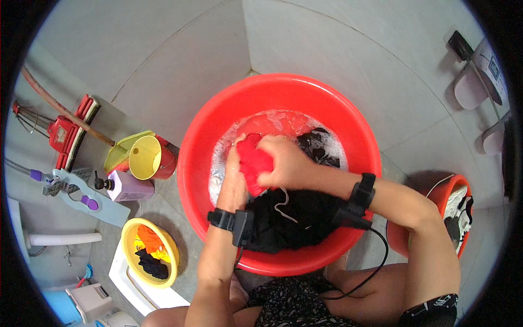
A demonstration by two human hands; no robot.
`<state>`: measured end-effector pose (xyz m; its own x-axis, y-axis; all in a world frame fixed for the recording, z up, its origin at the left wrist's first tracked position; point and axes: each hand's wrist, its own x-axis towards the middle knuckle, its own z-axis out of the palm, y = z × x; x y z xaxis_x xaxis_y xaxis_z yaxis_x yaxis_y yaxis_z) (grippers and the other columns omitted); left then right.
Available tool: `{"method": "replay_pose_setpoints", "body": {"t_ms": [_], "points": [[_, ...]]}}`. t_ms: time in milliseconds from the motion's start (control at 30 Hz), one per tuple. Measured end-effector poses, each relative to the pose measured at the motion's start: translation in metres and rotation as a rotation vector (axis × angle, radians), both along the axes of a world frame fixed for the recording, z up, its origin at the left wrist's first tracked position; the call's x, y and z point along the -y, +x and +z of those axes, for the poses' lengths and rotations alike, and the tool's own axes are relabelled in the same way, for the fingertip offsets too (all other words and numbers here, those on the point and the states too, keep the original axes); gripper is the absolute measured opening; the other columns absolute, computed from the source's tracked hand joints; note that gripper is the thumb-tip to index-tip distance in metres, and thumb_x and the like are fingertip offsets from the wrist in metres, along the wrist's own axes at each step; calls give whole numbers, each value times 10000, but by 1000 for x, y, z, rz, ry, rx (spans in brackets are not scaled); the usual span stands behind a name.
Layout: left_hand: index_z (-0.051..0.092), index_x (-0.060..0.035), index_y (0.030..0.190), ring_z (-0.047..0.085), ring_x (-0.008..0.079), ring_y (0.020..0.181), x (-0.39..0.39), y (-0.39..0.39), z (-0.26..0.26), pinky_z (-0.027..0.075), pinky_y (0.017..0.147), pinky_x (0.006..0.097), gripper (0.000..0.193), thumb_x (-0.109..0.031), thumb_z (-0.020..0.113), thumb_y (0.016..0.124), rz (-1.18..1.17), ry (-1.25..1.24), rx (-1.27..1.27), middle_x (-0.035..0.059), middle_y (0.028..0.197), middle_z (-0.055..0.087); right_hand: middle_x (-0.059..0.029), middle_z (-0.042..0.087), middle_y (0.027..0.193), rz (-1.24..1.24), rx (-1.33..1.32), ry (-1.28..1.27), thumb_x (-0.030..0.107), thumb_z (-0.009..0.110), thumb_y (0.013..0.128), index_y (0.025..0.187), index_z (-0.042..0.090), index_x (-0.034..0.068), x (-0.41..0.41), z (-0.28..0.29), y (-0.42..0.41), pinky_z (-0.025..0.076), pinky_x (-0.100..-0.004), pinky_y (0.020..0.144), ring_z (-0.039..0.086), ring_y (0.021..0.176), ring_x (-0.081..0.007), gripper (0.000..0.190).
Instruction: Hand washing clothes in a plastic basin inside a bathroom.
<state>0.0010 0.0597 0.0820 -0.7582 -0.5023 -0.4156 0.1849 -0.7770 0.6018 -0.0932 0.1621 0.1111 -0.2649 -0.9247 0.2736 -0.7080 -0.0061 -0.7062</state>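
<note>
A bunched red cloth [255,163] is held above the suds in a large round red plastic basin [278,92]. My left hand [235,167] grips it from the left side, and my right hand [286,161] presses on it from the right. Black fabric [286,225] with a white cord lies in the near part of the basin, below both hands. More dark cloth [320,147] rests in the foamy water [229,139] at the right. Each wrist wears a black strap with a small device.
At the left are a yellow basin [175,261] of clothes, a purple pump bottle [130,187], a yellow-and-red bucket [163,163], a dustpan [118,151] and mops [65,137]. An orange bucket [443,192] of clothes stands at the right. Tiled walls meet behind the red basin.
</note>
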Motion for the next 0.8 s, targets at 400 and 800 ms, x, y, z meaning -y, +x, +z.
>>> {"method": "replay_pose_setpoints", "body": {"t_ms": [400, 800], "points": [[513, 6, 1112, 613, 209, 849, 25, -1, -10, 512, 715, 328, 364, 71, 500, 754, 16, -241, 129, 138, 1001, 600, -201, 617, 933, 63, 337, 607, 296, 679, 668, 992, 581, -34, 3, -8, -57, 471, -376, 774, 605, 851, -287, 472], [610, -12, 865, 544, 299, 952, 36, 3, 57, 406, 859, 333, 277, 101, 515, 631, -365, -1567, 219, 122, 911, 586, -252, 343, 1341, 9, -220, 311, 199, 805, 589, 1409, 168, 119, 25, 1, -86, 356, -461, 1012, 312, 1237, -462, 1042]]}}
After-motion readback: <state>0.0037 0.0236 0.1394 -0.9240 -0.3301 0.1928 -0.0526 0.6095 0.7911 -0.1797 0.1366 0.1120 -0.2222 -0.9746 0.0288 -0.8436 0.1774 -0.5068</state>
